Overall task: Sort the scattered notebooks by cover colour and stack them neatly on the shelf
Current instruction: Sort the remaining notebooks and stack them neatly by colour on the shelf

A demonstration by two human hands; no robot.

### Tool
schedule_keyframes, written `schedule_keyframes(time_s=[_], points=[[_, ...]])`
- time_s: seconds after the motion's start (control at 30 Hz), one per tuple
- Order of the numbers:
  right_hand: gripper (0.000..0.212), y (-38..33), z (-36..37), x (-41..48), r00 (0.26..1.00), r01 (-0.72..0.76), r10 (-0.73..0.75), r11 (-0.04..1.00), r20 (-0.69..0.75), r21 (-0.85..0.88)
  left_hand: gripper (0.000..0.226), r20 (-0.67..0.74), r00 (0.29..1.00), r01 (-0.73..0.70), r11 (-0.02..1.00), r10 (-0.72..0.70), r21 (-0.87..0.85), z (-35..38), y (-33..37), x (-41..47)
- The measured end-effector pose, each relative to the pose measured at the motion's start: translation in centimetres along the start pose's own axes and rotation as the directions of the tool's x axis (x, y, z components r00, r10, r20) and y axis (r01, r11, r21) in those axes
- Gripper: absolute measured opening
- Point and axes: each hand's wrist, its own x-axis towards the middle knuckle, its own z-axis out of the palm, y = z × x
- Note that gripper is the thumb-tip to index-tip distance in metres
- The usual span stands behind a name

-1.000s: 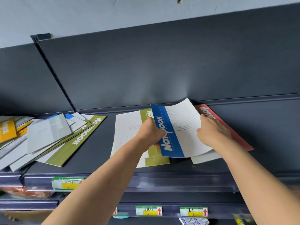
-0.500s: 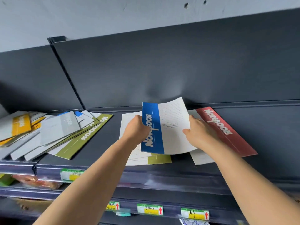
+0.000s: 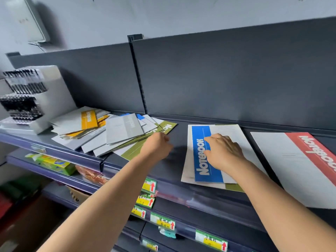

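Two stacks lie right at the front edge of the shelf (image 3: pixel 179 140), and that is where things look most likely to go wrong. Nearest, the blue notebook (image 3: pixel 205 157) rests on an olive-backed notebook (image 3: pixel 234 187) whose corner pokes out beneath it at the lip. If blue is left on olive, the colour sort is spoiled. A tug toward the person could also carry both over the edge onto the lower shelves. Just beside them, toward the right end, the red notebook (image 3: pixel 309 160) reaches the front edge or passes it, I cannot tell which. A brush from the right forearm might slide it off.

The right hand (image 3: pixel 223 151) lies spread on the blue cover, fingers straight, pressing it flat. Further left, the left hand (image 3: pixel 156 146) has its fingers curled at the near edge of the olive notebook (image 3: pixel 138 151) under the scattered pile (image 3: pixel 123 131). It is blurred, so I cannot tell whether it pinches the cover. Pulling that bottom book would probably drag the loose grey, yellow and blue covers above it forward. It might also nudge them into the pen display (image 3: pixel 31 99) at the far left end.
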Motion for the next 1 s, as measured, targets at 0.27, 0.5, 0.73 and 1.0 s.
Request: schedule_keyframes(time_s=[0.27, 0.5, 0.73, 1.0], points=[[0.041, -11.1, 2.8, 3.9, 0.996, 0.079, -0.081, 0.995, 0.035, 0.056, 0.043, -0.182, 0.983, 0.051, 0.97, -0.007, 0.237, -7.3, -11.6, 5.4], [0.043, -20.6, 5.4, 8.4, 0.992, 0.128, -0.129, 0.982, -0.003, 0.14, 0.057, -0.155, 0.988, 0.055, 0.9, 0.014, 0.432, -12.0, -19.5, 10.1], [0.059, -25.4, 7.3, 11.4, 0.981, 0.111, -0.122, 0.991, 0.153, 0.079, 0.08, -0.077, 0.993, 0.115, 0.873, -0.089, 0.474, -13.9, -24.0, 13.9], [0.059, -27.9, 8.0, 12.2, 0.986, 0.043, -0.028, 0.995, 0.164, -0.086, 0.059, -0.017, 1.0, 0.005, 0.839, 0.004, 0.544, -14.5, -25.9, 13.7]])
